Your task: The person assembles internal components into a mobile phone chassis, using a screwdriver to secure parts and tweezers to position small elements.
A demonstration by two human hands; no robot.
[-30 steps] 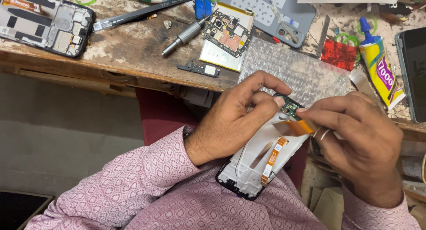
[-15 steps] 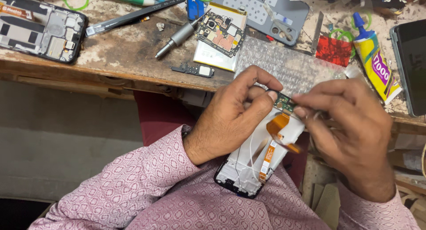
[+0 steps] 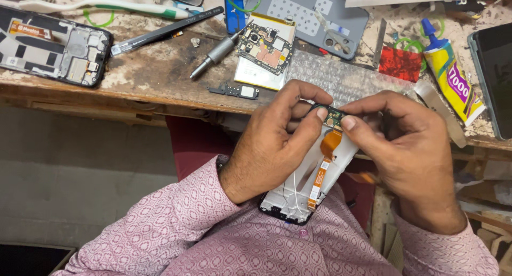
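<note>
A white phone frame (image 3: 314,180) with an orange flex cable (image 3: 324,159) rests against my lap, below the workbench edge. My left hand (image 3: 277,143) grips the frame's upper part, thumb and forefinger pressing on a small green circuit board (image 3: 335,115) at its top end. My right hand (image 3: 405,148) pinches the same small board from the right side with thumb and fingertips. The two thumbs nearly touch over the board.
On the worn workbench (image 3: 160,73) lie an opened black phone (image 3: 50,49), black tweezers (image 3: 165,28), a metal screwdriver (image 3: 216,52), a motherboard on a battery (image 3: 266,47), a grey back cover (image 3: 309,20), a glue tube (image 3: 453,73) and a toothbrush (image 3: 106,7).
My hands have drawn closer together over the small board; the orange cable that stuck out to the right now curves down along the frame.
</note>
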